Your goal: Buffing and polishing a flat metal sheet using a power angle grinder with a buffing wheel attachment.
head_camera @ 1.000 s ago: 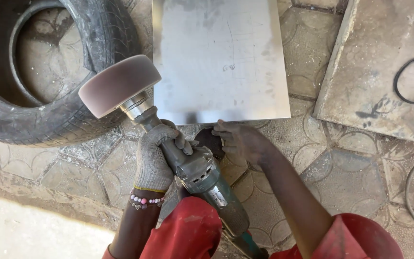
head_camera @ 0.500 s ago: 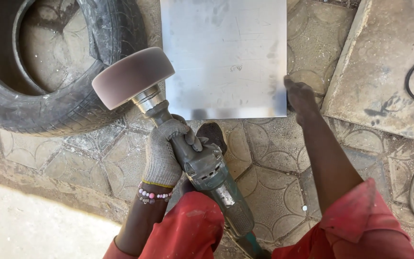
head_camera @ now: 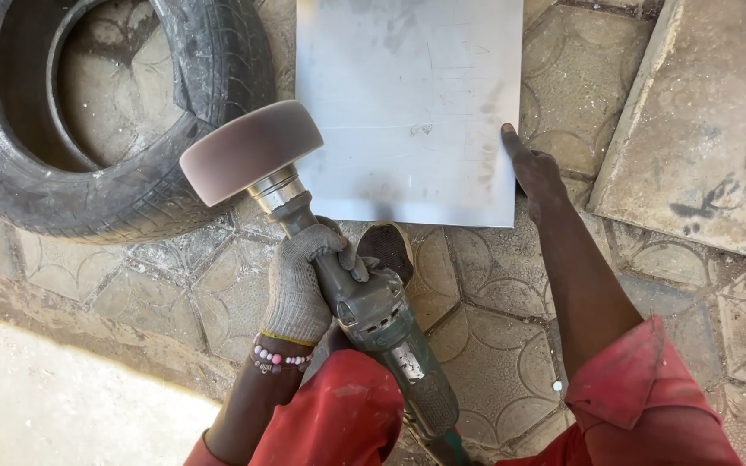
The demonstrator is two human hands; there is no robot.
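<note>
Since half a second ago, the right hand [head_camera: 535, 177] has slid along the right edge of the metal sheet [head_camera: 407, 103] and now rests there at about 2 o'clock from the tool, fingers spread loosely with one fingertip on the sheet's edge, gripping nothing. Meanwhile the left hand [head_camera: 300, 280], in a knitted grey glove with a bead bracelet at the wrist, is wrapped tight around the neck of the grey-green power polisher [head_camera: 373, 319]. Its drum-shaped brown buffing wheel [head_camera: 250, 151] stands at 11 o'clock from that hand, overlapping the sheet's lower left corner in view; whether it touches the metal I cannot tell. At 10 o'clock lies a worn black tyre [head_camera: 131, 190] on the patterned paving floor [head_camera: 494, 345]. At 3 o'clock lies a concrete slab [head_camera: 701, 147].
</note>
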